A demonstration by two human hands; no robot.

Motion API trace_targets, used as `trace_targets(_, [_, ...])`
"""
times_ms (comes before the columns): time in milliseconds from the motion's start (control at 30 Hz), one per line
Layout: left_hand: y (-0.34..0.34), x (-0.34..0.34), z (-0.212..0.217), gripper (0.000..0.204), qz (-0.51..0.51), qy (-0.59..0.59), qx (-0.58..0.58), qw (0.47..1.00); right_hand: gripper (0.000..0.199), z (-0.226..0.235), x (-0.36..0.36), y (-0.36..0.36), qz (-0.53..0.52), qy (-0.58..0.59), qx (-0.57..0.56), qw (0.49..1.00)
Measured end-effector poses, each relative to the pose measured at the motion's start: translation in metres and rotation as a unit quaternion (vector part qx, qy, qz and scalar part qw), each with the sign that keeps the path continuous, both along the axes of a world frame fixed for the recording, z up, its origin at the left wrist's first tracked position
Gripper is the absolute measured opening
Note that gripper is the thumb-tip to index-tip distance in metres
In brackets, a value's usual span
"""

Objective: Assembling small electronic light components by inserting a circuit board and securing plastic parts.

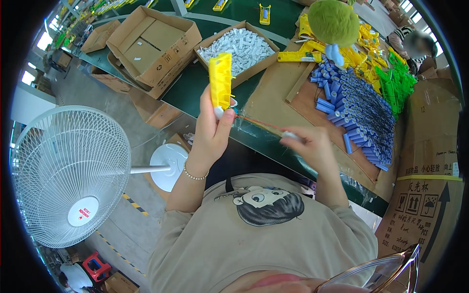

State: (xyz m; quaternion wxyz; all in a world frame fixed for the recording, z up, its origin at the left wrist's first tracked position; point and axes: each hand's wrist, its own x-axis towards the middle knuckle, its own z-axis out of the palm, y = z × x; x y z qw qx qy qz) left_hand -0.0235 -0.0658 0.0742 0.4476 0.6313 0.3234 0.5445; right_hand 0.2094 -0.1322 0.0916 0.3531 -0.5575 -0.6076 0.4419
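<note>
My left hand (211, 134) grips a yellow plastic housing (220, 80), held upright above the near edge of the green table. A white round part shows at the housing's lower end, by my thumb. Thin reddish wires (259, 122) stretch from that end across to my right hand (313, 147). Between the thumb and fingers of my right hand is a small white piece (291, 135), slightly blurred, with the wires leading to it. Its exact kind cannot be made out.
Beyond my hands, a cardboard tray (259, 71) holds many white parts. Blue cylindrical cells (361, 110) lie piled at the right, beside yellow housings (369, 44) and green plastic parts (396, 80). An open carton (151, 44) stands at far left, a white fan (73, 176) nearer. Tall cartons (430, 146) flank the right.
</note>
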Motion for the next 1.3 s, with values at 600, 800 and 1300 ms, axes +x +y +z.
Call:
trace_targets(600, [-0.015,0.025,-0.034,0.058,-0.170,-0.047,-0.286,0.942,0.018,-0.001,0.002,0.022,-0.030,0.359,0.215,0.908])
trace_targets(800, [-0.016,0.029,-0.032,0.063,-0.144,-0.032,-0.289,0.946,0.018,0.004,0.001,0.024,-0.035,0.342,0.225,0.911])
trace_targets(1300, [-0.023,0.038,-0.027,0.073,-0.249,0.062,-0.273,0.927,0.025,-0.009,0.002,0.044,-0.039,0.323,-0.066,0.943])
